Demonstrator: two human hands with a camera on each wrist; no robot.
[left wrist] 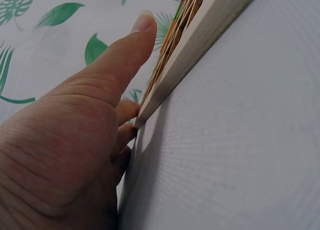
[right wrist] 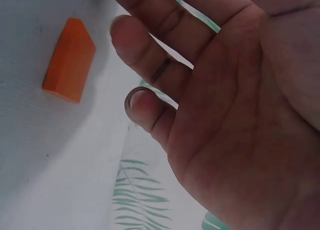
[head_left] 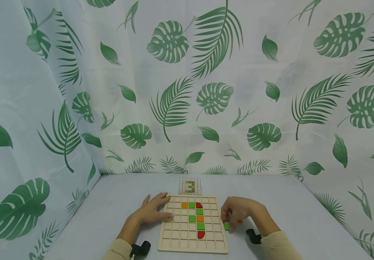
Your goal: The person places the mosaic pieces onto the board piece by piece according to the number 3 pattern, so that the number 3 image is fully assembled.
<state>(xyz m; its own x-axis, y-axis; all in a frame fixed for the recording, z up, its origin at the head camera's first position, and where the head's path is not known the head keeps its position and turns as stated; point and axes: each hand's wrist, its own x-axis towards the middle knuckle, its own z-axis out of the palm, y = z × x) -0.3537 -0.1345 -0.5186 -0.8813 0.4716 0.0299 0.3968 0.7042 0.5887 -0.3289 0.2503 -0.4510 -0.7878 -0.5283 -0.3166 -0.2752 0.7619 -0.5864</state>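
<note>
A pale wooden grid board lies on the table, several green, orange and red tiles set in its squares. My left hand rests at its left edge, fingers spread along the side and thumb over the top. In the left wrist view the thumb is straight beside the board's edge. My right hand reaches down right of the board, finger and thumb at a green tile; I cannot tell whether they pinch it. An orange tile lies on the table near its curled outer fingers.
A small printed card with a coloured grid pattern lies behind the board. Black wrist devices sit by both forearms. White cloth with green leaves hangs behind and along the sides of the table.
</note>
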